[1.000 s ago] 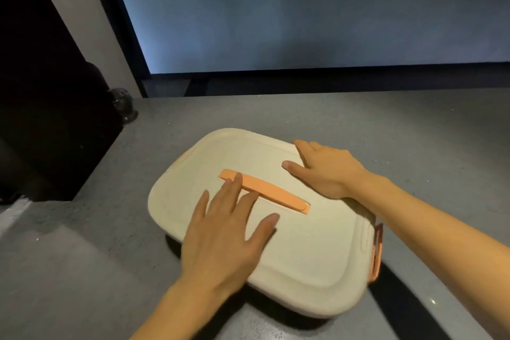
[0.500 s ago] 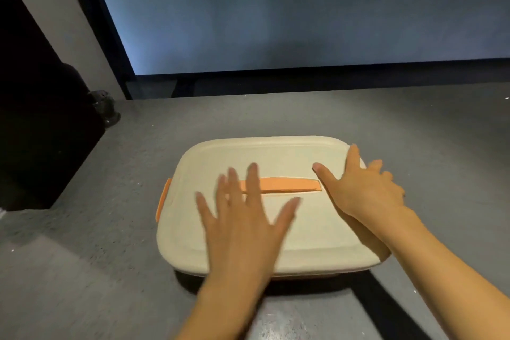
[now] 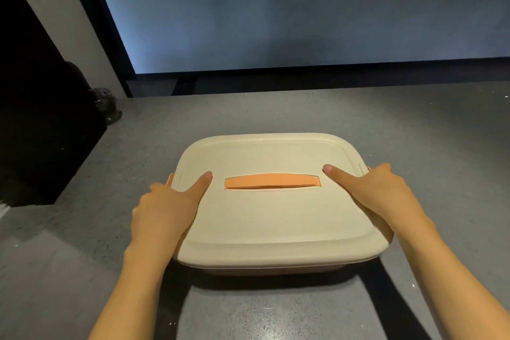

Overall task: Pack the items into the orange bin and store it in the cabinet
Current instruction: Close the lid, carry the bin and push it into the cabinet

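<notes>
The bin sits on the grey counter [image 3: 414,124], covered by its cream lid [image 3: 273,218] with a flat orange handle [image 3: 271,182] in the middle. Orange latches peek out at the lid's left [image 3: 169,179] and right ends. My left hand [image 3: 168,207] grips the bin's left side, thumb lying on the lid and fingers curled down over the edge. My right hand [image 3: 378,193] grips the right side the same way, thumb on top. The bin's body and contents are hidden under the lid.
A dark opening [image 3: 36,119] drops away at the counter's left edge, with a small dark round object [image 3: 106,105] beside it. A pale wall panel [image 3: 303,8] stands behind the counter's far edge.
The bin has been turned square to me. Both hands slid off the lid's top to its left and right sides and now grip the edges.
</notes>
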`<state>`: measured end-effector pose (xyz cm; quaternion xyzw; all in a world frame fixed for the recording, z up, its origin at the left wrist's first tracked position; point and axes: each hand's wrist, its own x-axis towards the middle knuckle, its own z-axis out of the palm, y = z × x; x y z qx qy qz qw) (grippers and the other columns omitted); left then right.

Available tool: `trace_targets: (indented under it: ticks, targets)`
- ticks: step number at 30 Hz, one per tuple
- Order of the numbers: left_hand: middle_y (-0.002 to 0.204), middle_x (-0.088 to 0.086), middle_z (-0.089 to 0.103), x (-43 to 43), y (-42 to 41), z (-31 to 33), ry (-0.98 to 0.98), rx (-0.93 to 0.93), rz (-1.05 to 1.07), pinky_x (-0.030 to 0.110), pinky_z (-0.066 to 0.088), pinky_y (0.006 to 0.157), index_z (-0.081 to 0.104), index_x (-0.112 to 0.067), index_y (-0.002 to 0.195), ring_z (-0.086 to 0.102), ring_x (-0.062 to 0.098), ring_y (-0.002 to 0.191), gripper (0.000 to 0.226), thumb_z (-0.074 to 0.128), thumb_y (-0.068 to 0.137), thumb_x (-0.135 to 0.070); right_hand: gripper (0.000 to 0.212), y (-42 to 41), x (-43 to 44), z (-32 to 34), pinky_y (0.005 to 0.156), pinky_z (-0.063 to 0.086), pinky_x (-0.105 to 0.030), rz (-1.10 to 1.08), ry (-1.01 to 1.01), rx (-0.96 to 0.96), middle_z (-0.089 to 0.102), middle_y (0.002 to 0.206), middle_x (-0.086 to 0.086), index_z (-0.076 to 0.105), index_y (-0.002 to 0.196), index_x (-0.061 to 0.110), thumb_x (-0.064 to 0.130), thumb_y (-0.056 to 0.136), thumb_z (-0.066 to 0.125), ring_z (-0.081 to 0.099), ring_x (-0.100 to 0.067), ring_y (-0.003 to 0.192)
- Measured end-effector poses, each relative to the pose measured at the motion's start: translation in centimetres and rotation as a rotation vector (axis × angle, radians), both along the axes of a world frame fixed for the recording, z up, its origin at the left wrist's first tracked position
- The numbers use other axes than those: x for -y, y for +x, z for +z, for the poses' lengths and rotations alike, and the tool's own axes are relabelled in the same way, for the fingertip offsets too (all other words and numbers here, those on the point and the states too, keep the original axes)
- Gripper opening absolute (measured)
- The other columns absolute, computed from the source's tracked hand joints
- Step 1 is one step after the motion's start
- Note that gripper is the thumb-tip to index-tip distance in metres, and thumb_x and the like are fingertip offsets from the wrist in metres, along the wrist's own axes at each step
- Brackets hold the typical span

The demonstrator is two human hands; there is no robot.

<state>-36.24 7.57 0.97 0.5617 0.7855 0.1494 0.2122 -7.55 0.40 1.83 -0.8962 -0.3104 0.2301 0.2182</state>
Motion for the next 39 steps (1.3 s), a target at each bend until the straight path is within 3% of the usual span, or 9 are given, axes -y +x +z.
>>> trace_targets:
  ticks: [2,5,12,18,24,29,33,35,39]
  targets:
    - [0.098,0.013,0.057,0.0,0.1,0.0,0.002,0.008,0.000,0.042,0.037,0.074,0.051,-0.008,0.117,0.051,0.032,0.086,0.096,0.036,0.063,-0.086,0.108,0.0,0.0,-0.1,0.077,0.043,-0.041,0.009,0.017,-0.001,0.058,0.118,-0.012,0.045,0.124,0.009,0.088,0.050,0.050,0.055,-0.035,0.101]
    - [0.096,0.014,0.060,0.1,-0.1,0.0,0.033,0.016,0.027,0.041,0.040,0.072,0.057,-0.007,0.104,0.052,0.032,0.081,0.092,0.033,0.064,-0.086,0.094,0.1,0.0,-0.3,0.076,0.046,-0.041,0.031,0.037,0.012,0.062,0.109,-0.012,0.056,0.108,0.012,0.088,0.051,0.049,0.056,-0.034,0.091]
    - [0.109,0.022,0.059,0.5,0.4,0.0,0.200,-0.041,0.022,0.045,0.042,0.074,0.044,-0.001,0.116,0.055,0.042,0.097,0.088,0.042,0.071,-0.077,0.091,-0.7,0.0,-0.5,0.072,0.052,-0.044,0.008,0.094,0.238,0.063,0.095,-0.011,0.056,0.099,0.009,0.088,0.054,0.046,0.060,-0.033,0.084]
    - [0.099,0.022,0.060,0.4,0.5,-0.4,0.271,-0.035,-0.014,0.042,0.043,0.066,0.046,0.002,0.109,0.057,0.041,0.089,0.082,0.044,0.074,-0.073,0.097,-0.6,-0.3,-0.5,0.071,0.038,-0.040,0.036,0.120,0.144,0.054,0.122,-0.018,0.038,0.125,0.001,0.074,0.065,0.058,0.053,-0.040,0.107]
    - [0.089,0.021,0.063,0.3,0.6,-0.4,0.344,-0.150,-0.068,0.043,0.051,0.065,0.050,0.001,0.101,0.060,0.040,0.080,0.075,0.043,0.077,-0.070,0.082,-1.3,-0.4,-0.6,0.070,0.039,-0.039,0.102,0.156,0.282,0.058,0.120,-0.017,0.042,0.117,-0.002,0.067,0.074,0.055,0.055,-0.041,0.105]
    - [0.071,0.016,0.058,1.0,1.5,0.0,0.469,-0.318,-0.192,0.031,0.032,0.048,0.038,-0.007,0.080,0.058,0.035,0.065,0.051,0.043,0.085,-0.058,0.070,-2.1,-0.4,-0.5,0.062,0.035,-0.036,0.147,0.140,0.437,0.063,0.101,-0.019,0.046,0.106,-0.002,0.064,0.080,0.048,0.058,-0.039,0.094]
    - [0.100,0.017,0.061,0.4,0.6,-0.3,0.366,-0.296,-0.217,0.038,0.042,0.060,0.044,-0.005,0.119,0.059,0.037,0.086,0.087,0.027,0.074,-0.077,0.078,-1.4,0.2,-0.8,0.065,0.039,-0.037,0.162,0.141,0.375,0.061,0.108,-0.016,0.039,0.118,0.005,0.072,0.077,0.043,0.058,-0.038,0.096]
    - [0.130,0.017,0.050,0.0,0.0,-0.6,0.223,-0.159,-0.264,0.048,0.046,0.082,0.016,-0.023,0.143,0.053,0.040,0.110,0.098,0.021,0.067,-0.085,0.088,-1.0,0.2,-0.8,0.069,0.041,-0.041,0.191,0.073,0.332,0.059,0.117,-0.015,0.031,0.130,0.012,0.079,0.073,0.036,0.056,-0.038,0.103]
    - [0.131,0.013,0.052,-0.6,-0.5,-0.9,0.119,-0.098,-0.358,0.050,0.046,0.086,-0.011,-0.043,0.139,0.055,0.037,0.109,0.101,0.012,0.054,-0.093,0.101,-0.6,0.4,-0.8,0.081,0.046,-0.045,0.329,-0.001,0.275,0.053,0.132,-0.010,-0.004,0.145,0.034,0.088,0.065,0.024,0.054,-0.036,0.112]
